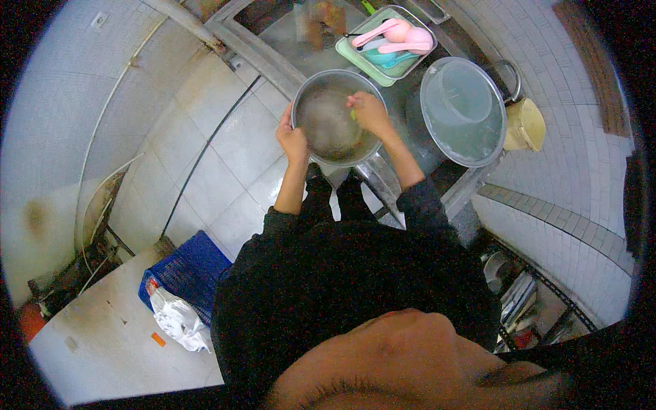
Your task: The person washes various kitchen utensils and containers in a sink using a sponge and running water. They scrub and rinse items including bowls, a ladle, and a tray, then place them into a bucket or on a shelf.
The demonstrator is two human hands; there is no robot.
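Note:
A round metal bowl (333,110) stands tilted at the front edge of the sink area. My left hand (293,138) grips its left rim, thumb near the inside and fingers around the outer wall. Over the bowl's right side is my right hand (371,115), its fingers curled around a small yellow-green item (353,114). Most of that item is covered by the hand, so its kind is unclear. The bowl's inside looks greyish brown and blurred.
A basket (430,56) of pink and teal ladles sits behind the bowl on a green tray (346,54). To the right are a large translucent tub (435,143) and a cream bucket (530,125). A dark hose (205,146) crosses the tiled floor; a blue bag (187,271) lies lower left.

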